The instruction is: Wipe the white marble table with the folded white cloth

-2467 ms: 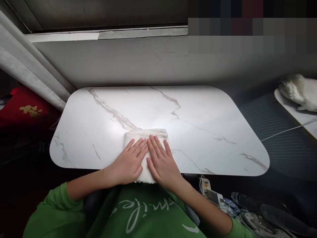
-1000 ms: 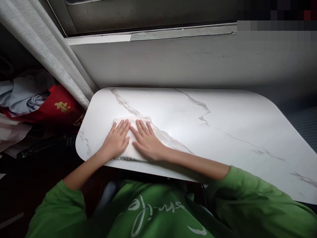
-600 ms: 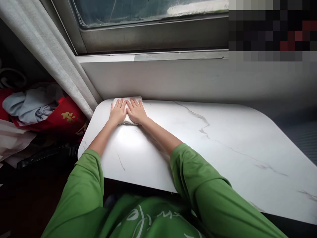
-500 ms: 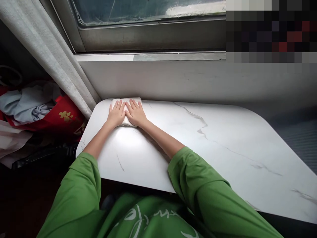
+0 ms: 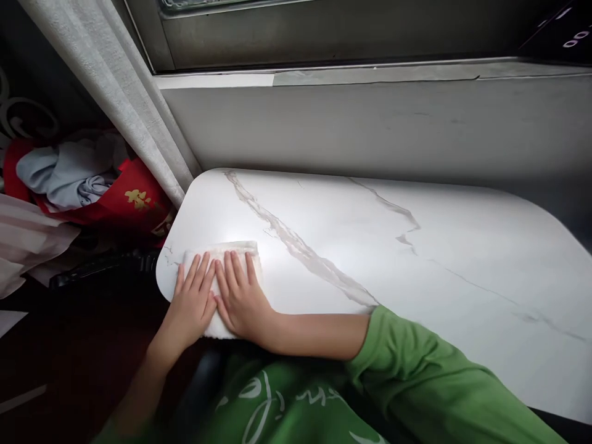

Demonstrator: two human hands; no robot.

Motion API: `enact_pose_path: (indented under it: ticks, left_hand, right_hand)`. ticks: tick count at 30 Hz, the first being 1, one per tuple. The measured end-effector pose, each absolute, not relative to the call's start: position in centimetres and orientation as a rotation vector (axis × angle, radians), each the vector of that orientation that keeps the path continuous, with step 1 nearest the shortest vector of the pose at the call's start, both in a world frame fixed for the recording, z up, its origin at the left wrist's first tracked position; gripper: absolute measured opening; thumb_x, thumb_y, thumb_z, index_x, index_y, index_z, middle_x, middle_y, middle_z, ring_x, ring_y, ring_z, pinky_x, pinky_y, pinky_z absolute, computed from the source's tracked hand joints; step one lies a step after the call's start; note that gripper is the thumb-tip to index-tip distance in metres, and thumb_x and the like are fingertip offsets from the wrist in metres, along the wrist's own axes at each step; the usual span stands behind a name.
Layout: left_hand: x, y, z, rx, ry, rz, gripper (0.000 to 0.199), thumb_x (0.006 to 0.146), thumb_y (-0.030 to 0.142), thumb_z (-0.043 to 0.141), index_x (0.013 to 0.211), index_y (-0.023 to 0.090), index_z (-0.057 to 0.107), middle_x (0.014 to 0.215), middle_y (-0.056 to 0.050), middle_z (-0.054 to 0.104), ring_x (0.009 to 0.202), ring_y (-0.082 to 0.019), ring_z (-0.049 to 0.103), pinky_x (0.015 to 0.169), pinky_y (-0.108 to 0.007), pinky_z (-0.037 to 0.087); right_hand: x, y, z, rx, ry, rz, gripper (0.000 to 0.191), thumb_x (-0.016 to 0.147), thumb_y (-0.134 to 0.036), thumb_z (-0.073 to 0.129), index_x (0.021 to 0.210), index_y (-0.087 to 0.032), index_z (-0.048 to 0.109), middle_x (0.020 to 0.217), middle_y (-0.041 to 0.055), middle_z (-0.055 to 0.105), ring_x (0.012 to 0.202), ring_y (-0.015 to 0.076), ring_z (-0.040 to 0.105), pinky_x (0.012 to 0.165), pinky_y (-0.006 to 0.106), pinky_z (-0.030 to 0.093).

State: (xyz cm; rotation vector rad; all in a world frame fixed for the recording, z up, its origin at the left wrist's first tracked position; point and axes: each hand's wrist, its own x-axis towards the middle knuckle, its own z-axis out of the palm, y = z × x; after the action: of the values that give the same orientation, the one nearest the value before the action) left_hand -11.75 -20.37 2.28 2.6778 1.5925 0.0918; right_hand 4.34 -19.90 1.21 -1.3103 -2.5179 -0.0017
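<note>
A folded white cloth lies flat on the white marble-patterned table, at the near edge of its left end. My left hand presses on the cloth's left part, fingers stretched out. Beside it, my right hand rests flat on the cloth with its fingers extended. The two hands lie close together, thumbs side by side. The palms cover much of the cloth, and its near edge shows below them at the table's rim.
A grey wall and window ledge run behind the table. To the left hangs a pale curtain. Beside it is a red bag with light clothes in it. A dark object shows at the top right.
Both hands and the cloth under them have moved from the table's back edge towards me, to the near edge. A grey vein in the tabletop is now uncovered. The view has tilted down.
</note>
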Motion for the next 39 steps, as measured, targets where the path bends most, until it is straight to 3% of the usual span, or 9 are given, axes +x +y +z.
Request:
enact_pose_path:
  ticks: [5, 10, 16, 21, 28, 34, 39]
  left_hand:
    - [-14.8, -19.1, 2.2, 2.551, 1.777, 0.129, 0.055, 0.096, 0.021, 0.024, 0.15, 0.011, 0.025, 0.157, -0.013, 0.024, 0.146, -0.026, 0.016, 0.117, -0.054, 0.013]
    - [-14.4, -9.2, 2.6, 2.459, 1.9, 0.091, 0.057, 0.093, 0.019, 0.026, 0.149, 0.017, 0.031, 0.156, -0.01, 0.028, 0.145, -0.026, 0.021, 0.116, -0.058, 0.003]
    - [-9.0, 3.1, 2.6, 2.483, 1.854, 0.015, 0.057, 0.093, 0.018, 0.026, 0.15, 0.016, 0.03, 0.158, -0.006, 0.022, 0.146, -0.021, 0.017, 0.118, -0.051, 0.009]
    - [-6.3, 5.9, 2.7, 2.521, 1.806, 0.003, 0.057, 0.094, 0.015, 0.025, 0.15, 0.014, 0.029, 0.158, -0.007, 0.022, 0.146, -0.022, 0.017, 0.117, -0.053, 0.009]
    - [-9.4, 0.6, 2.5, 2.507, 1.788, 0.046, 0.056, 0.095, 0.019, 0.026, 0.15, 0.011, 0.027, 0.159, -0.009, 0.019, 0.147, -0.023, 0.014, 0.117, -0.052, 0.009]
    - [-13.1, -10.9, 2.5, 2.566, 1.748, 0.126, 0.056, 0.095, 0.023, 0.023, 0.149, 0.012, 0.03, 0.157, -0.01, 0.024, 0.147, -0.024, 0.016, 0.118, -0.051, 0.009]
    - [-13.8, -19.4, 2.0, 2.63, 1.773, 0.203, 0.057, 0.096, 0.025, 0.025, 0.152, 0.014, 0.023, 0.156, -0.013, 0.025, 0.147, -0.026, 0.014, 0.118, -0.052, 0.013]
  right_hand:
    - [1.0, -17.2, 0.6, -1.115, -2.511, 0.013, 0.065, 0.094, -0.035, 0.038, 0.142, 0.008, 0.036, 0.145, 0.0313, 0.038, 0.137, 0.0428, 0.031, 0.111, 0.063, 0.018]
    - [-0.1, -8.1, -0.3, -1.27, -2.416, 0.118, 0.063, 0.094, -0.032, 0.034, 0.144, 0.005, 0.034, 0.149, 0.027, 0.034, 0.141, 0.039, 0.025, 0.113, 0.06, 0.012]
    - [3.7, 3.0, -0.6, -1.501, -2.295, 0.302, 0.062, 0.093, -0.028, 0.034, 0.147, 0.001, 0.03, 0.155, 0.0224, 0.024, 0.145, 0.031, 0.018, 0.116, 0.053, 0.006]
    - [5.3, 5.1, -0.7, -1.634, -2.131, 0.249, 0.057, 0.093, -0.023, 0.031, 0.146, -0.002, 0.033, 0.154, 0.0206, 0.029, 0.143, 0.0292, 0.022, 0.116, 0.054, 0.008]
    - [3.2, -0.1, -0.1, -1.602, -2.242, 0.25, 0.059, 0.095, -0.027, 0.035, 0.148, 0.0, 0.03, 0.155, 0.0238, 0.024, 0.145, 0.0314, 0.017, 0.116, 0.052, 0.006]
    - [1.4, -10.8, 0.4, -1.403, -2.315, 0.301, 0.06, 0.097, -0.031, 0.032, 0.146, 0.003, 0.031, 0.154, 0.0262, 0.024, 0.145, 0.0351, 0.015, 0.116, 0.056, 0.006]
    - [2.5, -17.9, 0.8, -1.142, -2.424, 0.329, 0.061, 0.096, -0.032, 0.033, 0.145, 0.004, 0.032, 0.153, 0.0266, 0.025, 0.145, 0.0351, 0.014, 0.117, 0.057, 0.01]
